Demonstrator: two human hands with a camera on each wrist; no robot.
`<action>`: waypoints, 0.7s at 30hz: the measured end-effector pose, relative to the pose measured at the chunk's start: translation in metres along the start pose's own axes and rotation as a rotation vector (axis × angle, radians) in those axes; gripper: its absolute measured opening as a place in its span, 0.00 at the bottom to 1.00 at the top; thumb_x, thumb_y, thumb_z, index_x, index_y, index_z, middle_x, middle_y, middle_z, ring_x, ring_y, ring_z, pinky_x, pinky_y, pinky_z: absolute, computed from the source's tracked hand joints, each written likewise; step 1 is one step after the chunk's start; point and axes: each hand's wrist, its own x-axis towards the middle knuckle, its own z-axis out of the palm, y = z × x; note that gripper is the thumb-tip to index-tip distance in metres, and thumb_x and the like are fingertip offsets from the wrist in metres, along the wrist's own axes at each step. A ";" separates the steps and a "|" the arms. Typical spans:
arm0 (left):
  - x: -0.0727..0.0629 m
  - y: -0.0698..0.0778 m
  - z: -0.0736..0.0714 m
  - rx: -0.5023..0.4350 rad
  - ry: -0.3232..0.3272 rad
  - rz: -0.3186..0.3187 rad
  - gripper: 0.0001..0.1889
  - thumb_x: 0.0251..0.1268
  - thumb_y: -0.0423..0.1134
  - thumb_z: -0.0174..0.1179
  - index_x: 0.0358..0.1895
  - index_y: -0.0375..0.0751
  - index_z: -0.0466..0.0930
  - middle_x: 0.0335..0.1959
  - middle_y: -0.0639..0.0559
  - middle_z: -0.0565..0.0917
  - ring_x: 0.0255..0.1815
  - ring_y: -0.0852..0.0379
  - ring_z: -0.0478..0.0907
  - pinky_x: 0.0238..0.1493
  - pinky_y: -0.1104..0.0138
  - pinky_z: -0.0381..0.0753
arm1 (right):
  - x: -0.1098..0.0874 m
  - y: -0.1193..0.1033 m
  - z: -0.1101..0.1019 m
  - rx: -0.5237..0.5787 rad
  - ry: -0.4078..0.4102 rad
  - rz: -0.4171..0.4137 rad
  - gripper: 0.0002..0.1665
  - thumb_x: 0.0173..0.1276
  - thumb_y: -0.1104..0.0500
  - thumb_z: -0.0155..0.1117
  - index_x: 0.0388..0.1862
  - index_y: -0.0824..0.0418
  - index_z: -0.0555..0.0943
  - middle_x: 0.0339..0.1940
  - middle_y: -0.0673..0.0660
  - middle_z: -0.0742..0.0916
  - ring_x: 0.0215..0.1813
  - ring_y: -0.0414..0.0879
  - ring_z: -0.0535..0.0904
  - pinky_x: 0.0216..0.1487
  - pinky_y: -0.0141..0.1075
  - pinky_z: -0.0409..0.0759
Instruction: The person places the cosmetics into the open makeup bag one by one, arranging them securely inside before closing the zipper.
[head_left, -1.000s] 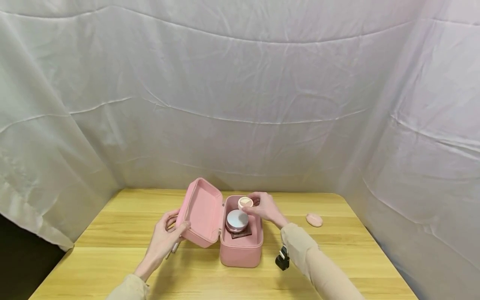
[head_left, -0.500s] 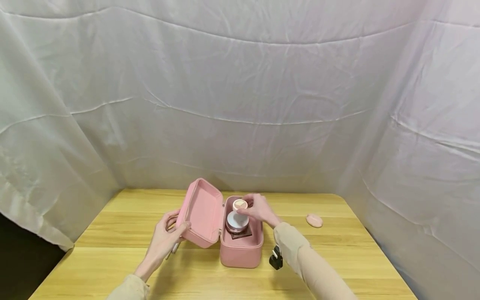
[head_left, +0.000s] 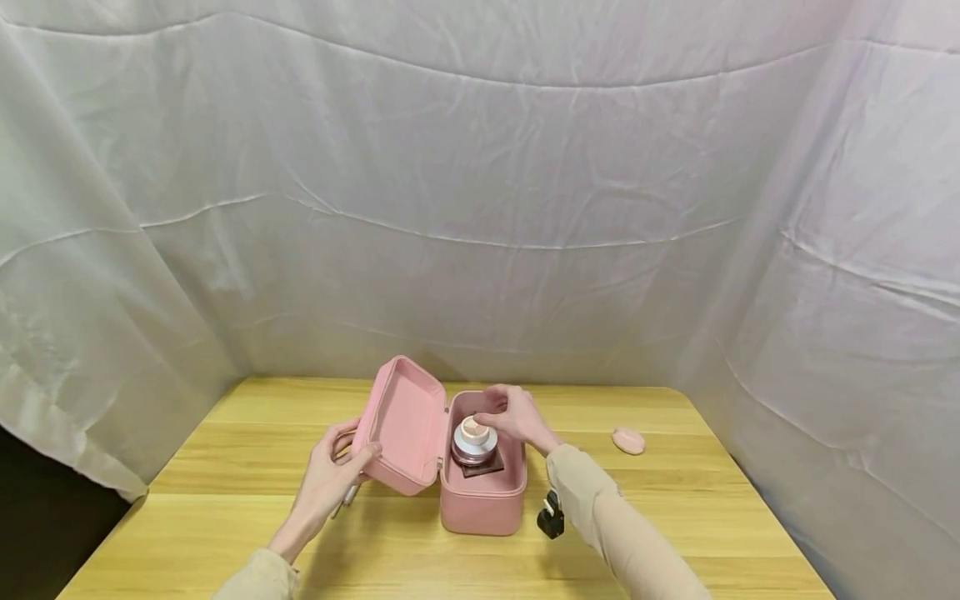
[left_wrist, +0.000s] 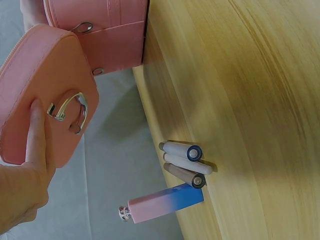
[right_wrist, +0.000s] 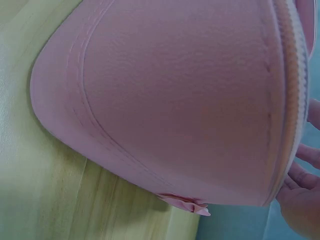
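Observation:
A pink cosmetic case (head_left: pixel 482 510) stands on the table, its lid (head_left: pixel 408 429) swung out to the left. My left hand (head_left: pixel 335 471) grips the lid's outer edge; in the left wrist view a finger lies beside its gold handle (left_wrist: pixel 82 107). Inside the case, a small round pot with a sectioned top (head_left: pixel 474 430) sits on a silver-topped round container (head_left: pixel 465 447). Under that lies a dark flat palette (head_left: pixel 486 468). My right hand (head_left: pixel 521 417) hovers over the case with thumb at the pot's rim and fingers apart from it. The case wall partly hides this hand in the right wrist view.
Left of the case, several slim pen-like tubes (left_wrist: pixel 185 162) lie beside a pink-and-blue tube (left_wrist: pixel 165 202). A pale pink oval object (head_left: pixel 628 440) rests on the table (head_left: pixel 712 517) at right. A grey-white cloth (head_left: pixel 480 208) hangs behind and at the sides.
My right hand has carried the small pot leftward and down onto the silver-topped container, and its fingers have come off the pot. The left hand and lid have stayed still.

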 end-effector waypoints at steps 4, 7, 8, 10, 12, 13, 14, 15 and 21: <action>0.000 0.000 0.000 0.007 0.001 0.002 0.29 0.69 0.33 0.61 0.71 0.33 0.63 0.66 0.29 0.73 0.48 0.63 0.83 0.43 0.70 0.88 | -0.002 0.001 -0.003 0.027 0.020 -0.038 0.27 0.59 0.61 0.75 0.55 0.72 0.81 0.49 0.68 0.88 0.51 0.60 0.86 0.55 0.50 0.86; -0.001 0.000 0.000 0.005 -0.001 0.003 0.30 0.70 0.33 0.61 0.71 0.32 0.62 0.66 0.28 0.73 0.49 0.61 0.83 0.43 0.70 0.88 | -0.004 0.003 -0.004 0.039 0.039 -0.052 0.27 0.59 0.61 0.75 0.56 0.72 0.81 0.50 0.69 0.88 0.52 0.62 0.85 0.57 0.52 0.85; -0.001 0.000 -0.001 0.003 -0.002 0.001 0.30 0.70 0.33 0.61 0.71 0.32 0.62 0.66 0.28 0.73 0.49 0.61 0.83 0.43 0.70 0.88 | -0.005 0.003 -0.005 0.049 0.046 -0.051 0.27 0.59 0.61 0.75 0.56 0.73 0.81 0.51 0.70 0.87 0.53 0.62 0.85 0.58 0.52 0.84; 0.000 0.000 -0.001 -0.005 -0.002 -0.006 0.30 0.69 0.33 0.61 0.72 0.32 0.62 0.67 0.29 0.72 0.49 0.62 0.83 0.43 0.70 0.88 | -0.007 0.005 -0.006 0.072 0.061 -0.047 0.28 0.59 0.61 0.74 0.56 0.73 0.81 0.52 0.70 0.87 0.53 0.63 0.84 0.59 0.54 0.84; -0.001 0.000 -0.001 -0.011 -0.002 -0.007 0.31 0.69 0.33 0.61 0.72 0.32 0.61 0.67 0.28 0.72 0.49 0.61 0.83 0.43 0.70 0.88 | -0.010 0.006 -0.007 0.099 0.087 -0.043 0.28 0.59 0.61 0.74 0.56 0.73 0.81 0.52 0.70 0.87 0.53 0.63 0.84 0.59 0.55 0.83; -0.001 0.000 -0.001 -0.012 -0.002 -0.009 0.31 0.69 0.33 0.61 0.72 0.32 0.61 0.68 0.28 0.72 0.49 0.61 0.83 0.43 0.70 0.88 | -0.012 0.007 -0.008 0.118 0.099 -0.038 0.27 0.59 0.61 0.74 0.56 0.72 0.81 0.53 0.70 0.87 0.54 0.63 0.84 0.59 0.55 0.83; -0.001 -0.001 -0.001 -0.011 -0.002 -0.007 0.31 0.69 0.33 0.61 0.72 0.31 0.61 0.68 0.28 0.72 0.50 0.60 0.83 0.43 0.70 0.88 | -0.013 0.007 -0.008 0.131 0.112 -0.037 0.27 0.59 0.61 0.74 0.56 0.72 0.81 0.53 0.69 0.87 0.54 0.63 0.84 0.59 0.55 0.82; -0.001 -0.001 -0.001 -0.012 -0.001 -0.006 0.31 0.69 0.33 0.61 0.72 0.31 0.61 0.67 0.28 0.72 0.50 0.60 0.83 0.43 0.70 0.88 | -0.014 0.008 -0.008 0.140 0.123 -0.037 0.27 0.59 0.61 0.74 0.56 0.72 0.81 0.53 0.69 0.87 0.53 0.62 0.83 0.59 0.55 0.82; 0.000 0.000 0.000 -0.011 0.003 -0.009 0.30 0.69 0.32 0.61 0.71 0.33 0.62 0.67 0.29 0.72 0.47 0.64 0.83 0.43 0.70 0.88 | -0.024 0.015 -0.010 0.184 0.223 -0.075 0.24 0.60 0.63 0.74 0.54 0.73 0.81 0.52 0.70 0.86 0.54 0.64 0.82 0.61 0.57 0.80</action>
